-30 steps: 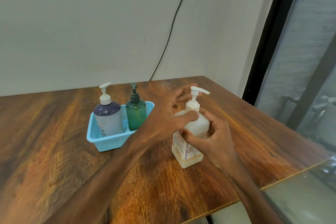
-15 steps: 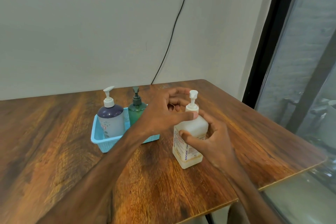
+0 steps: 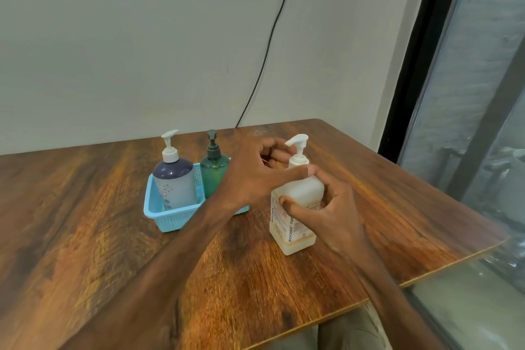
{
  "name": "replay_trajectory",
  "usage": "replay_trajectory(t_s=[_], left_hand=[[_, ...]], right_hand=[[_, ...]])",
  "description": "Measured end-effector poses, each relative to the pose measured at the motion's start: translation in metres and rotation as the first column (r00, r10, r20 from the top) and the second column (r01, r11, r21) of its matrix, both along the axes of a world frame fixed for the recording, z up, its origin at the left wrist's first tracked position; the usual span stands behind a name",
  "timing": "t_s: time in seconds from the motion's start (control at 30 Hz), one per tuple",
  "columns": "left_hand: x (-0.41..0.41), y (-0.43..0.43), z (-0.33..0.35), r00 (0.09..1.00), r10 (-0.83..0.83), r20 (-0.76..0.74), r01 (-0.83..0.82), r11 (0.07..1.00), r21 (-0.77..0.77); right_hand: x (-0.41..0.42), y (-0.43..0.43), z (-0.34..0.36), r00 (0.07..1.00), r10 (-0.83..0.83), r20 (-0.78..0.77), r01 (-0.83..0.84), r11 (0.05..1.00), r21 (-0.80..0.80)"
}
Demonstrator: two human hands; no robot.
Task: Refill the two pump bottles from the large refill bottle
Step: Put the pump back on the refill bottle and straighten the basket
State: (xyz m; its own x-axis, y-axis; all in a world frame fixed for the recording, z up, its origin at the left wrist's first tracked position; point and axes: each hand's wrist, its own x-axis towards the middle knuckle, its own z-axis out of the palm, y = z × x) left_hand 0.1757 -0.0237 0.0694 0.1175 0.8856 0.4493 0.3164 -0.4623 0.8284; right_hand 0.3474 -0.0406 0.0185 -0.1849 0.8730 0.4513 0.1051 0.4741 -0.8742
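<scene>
A large white refill bottle [image 3: 298,196] with a white pump head stands upright on the wooden table. My right hand [image 3: 326,213] grips its body from the right side. My left hand [image 3: 255,173] reaches across from the left, its thumb and fingers curled round the pump collar at the bottle's neck. A purple-and-white pump bottle [image 3: 174,179] and a green pump bottle [image 3: 213,172] stand upright in a light blue basket [image 3: 170,219] to the left, both with their pumps on.
The wooden table [image 3: 99,250] ends at a front-right edge close to my right forearm. A black cable [image 3: 270,37] runs down the white wall behind. A dark-framed window lies to the right.
The refill bottle's pump nozzle has turned from pointing right to pointing left under my left hand. The bottle stays in place in my right hand.
</scene>
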Motion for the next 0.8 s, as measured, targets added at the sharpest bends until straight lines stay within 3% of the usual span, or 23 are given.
replay_trajectory(t_s=[0.17, 0.3, 0.43, 0.53, 0.8], left_hand=[[-0.005, 0.004, 0.008, 0.997, -0.072, -0.012, 0.071, 0.995, -0.065], [-0.001, 0.005, 0.001, 0.991, -0.103, -0.084, 0.102, 0.995, -0.017], [0.008, -0.002, -0.003, 0.992, 0.080, -0.097, -0.074, 0.995, 0.067], [0.012, -0.002, -0.004, 0.984, 0.178, -0.017, -0.176, 0.982, 0.073], [0.003, -0.005, 0.011, 0.993, -0.063, -0.097, 0.063, 0.998, 0.000]], right_hand=[[-0.001, 0.002, -0.001, 0.999, 0.005, -0.037, -0.005, 1.000, -0.019], [-0.001, 0.000, 0.000, 0.999, 0.001, -0.032, -0.002, 1.000, -0.026], [0.000, -0.001, 0.000, 1.000, -0.019, -0.010, 0.019, 1.000, -0.009], [0.000, -0.002, 0.001, 0.999, -0.040, -0.011, 0.040, 0.999, -0.007], [-0.003, 0.000, 0.000, 0.999, -0.005, -0.052, 0.005, 1.000, 0.004]])
